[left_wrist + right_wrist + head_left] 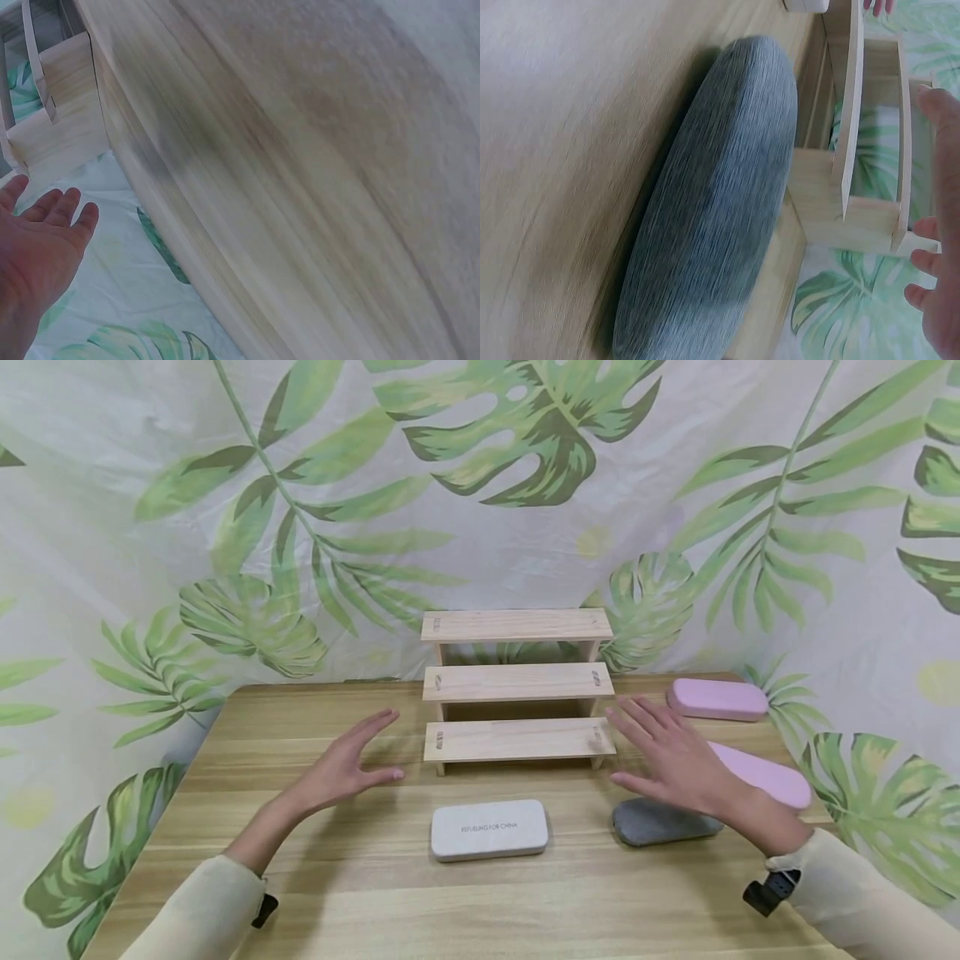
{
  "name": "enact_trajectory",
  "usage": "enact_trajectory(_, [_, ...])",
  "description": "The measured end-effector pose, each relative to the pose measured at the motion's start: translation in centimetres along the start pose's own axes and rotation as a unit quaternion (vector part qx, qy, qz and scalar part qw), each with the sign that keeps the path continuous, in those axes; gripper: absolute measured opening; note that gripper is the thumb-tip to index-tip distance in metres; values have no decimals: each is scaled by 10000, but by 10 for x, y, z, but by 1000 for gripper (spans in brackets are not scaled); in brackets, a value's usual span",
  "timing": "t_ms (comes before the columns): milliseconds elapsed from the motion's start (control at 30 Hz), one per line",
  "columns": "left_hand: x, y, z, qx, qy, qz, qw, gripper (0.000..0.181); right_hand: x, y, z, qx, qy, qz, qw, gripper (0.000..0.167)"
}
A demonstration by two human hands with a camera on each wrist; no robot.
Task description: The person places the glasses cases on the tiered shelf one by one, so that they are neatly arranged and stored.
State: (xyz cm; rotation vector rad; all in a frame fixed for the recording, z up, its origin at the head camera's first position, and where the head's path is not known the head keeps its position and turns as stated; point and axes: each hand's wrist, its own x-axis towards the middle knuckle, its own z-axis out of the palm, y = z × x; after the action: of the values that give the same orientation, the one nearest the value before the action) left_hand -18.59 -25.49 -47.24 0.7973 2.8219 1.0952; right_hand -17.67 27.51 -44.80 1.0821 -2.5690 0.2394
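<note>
My left hand (330,778) hovers over the table left of a three-tier wooden stand (519,739), fingers extended and thumb apart, holding nothing. Palm up to the camera, the same hand (37,255) shows at the edge of the left wrist view. On the other side, my right hand (681,763) is spread near the stand's right end, above a dark grey glasses case (660,825), partly covering it from the head camera. That case (709,202) fills the middle of the right wrist view. A white glasses case (489,832) with printed lettering lies in front of the stand.
Two pink cases lie at the right: one at the back corner (716,699), the other (776,779) partly behind my right forearm. A leaf-patterned cloth (510,543) hangs behind the wooden table (360,893).
</note>
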Motion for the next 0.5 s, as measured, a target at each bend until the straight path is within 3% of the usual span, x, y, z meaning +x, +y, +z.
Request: enact_trajectory(500, [0, 7, 13, -421, -159, 16, 9990, 84, 14, -34, 6, 243, -304, -323, 9987, 86])
